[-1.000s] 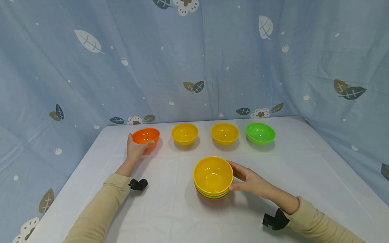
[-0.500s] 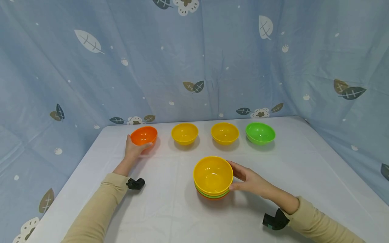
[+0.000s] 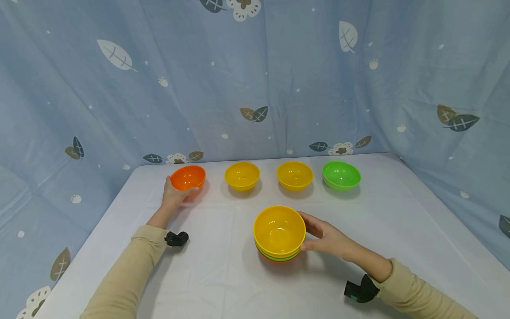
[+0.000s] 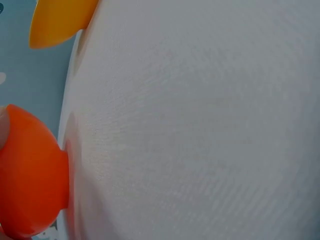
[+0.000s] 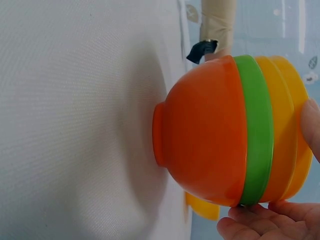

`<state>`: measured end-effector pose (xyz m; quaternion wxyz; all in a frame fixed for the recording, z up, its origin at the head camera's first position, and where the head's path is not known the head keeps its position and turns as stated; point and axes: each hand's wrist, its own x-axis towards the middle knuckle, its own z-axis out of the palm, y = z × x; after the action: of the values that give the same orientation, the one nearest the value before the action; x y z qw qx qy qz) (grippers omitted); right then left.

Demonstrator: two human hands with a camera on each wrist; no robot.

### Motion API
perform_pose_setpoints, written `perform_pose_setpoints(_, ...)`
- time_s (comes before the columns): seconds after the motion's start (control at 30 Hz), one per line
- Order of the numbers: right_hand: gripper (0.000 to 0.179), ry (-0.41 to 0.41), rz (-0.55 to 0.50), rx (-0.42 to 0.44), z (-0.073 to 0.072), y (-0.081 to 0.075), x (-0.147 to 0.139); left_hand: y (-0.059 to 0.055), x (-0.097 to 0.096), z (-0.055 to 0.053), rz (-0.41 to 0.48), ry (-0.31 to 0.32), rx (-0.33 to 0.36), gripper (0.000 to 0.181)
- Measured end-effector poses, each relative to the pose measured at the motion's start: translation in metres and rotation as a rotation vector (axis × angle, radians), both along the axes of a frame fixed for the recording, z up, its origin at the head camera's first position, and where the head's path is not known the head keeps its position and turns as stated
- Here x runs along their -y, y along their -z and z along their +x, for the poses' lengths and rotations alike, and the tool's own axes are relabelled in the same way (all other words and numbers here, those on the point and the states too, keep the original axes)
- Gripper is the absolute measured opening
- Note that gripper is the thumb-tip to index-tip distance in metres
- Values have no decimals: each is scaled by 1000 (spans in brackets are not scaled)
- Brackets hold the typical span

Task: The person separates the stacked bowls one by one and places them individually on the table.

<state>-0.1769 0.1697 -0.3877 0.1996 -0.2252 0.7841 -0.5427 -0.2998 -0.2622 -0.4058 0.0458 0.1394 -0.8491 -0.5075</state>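
Note:
At the far left of the head view, my left hand (image 3: 174, 196) grips an orange bowl (image 3: 188, 176), thumb at its near side and fingers round its left. The left wrist view shows this orange bowl (image 4: 35, 172) from the side, its foot at the white cloth. My right hand (image 3: 328, 239) holds the right side of a bowl stack (image 3: 280, 232) in the middle. From the right wrist, the stack reads orange bowl (image 5: 207, 132) at the bottom, then green (image 5: 256, 130), then two yellow bowls (image 5: 280, 130). Whether the stack's foot touches the cloth I cannot tell.
Along the back of the white-covered table (image 3: 215, 266) stand two yellow bowls, one left (image 3: 242, 176) and one right (image 3: 295, 176), and a green bowl (image 3: 341, 176). A blue patterned curtain (image 3: 255, 79) hangs behind and at the sides.
My left hand has shifted slightly left and back with the orange bowl. The right hand and the bowl stack stay in place.

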Motion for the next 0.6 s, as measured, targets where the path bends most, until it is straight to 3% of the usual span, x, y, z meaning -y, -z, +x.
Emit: perform_pose_setpoints(0.6,82,-8,-8,1,0,-1,0,-1,3,-2,-14,22,22,110)
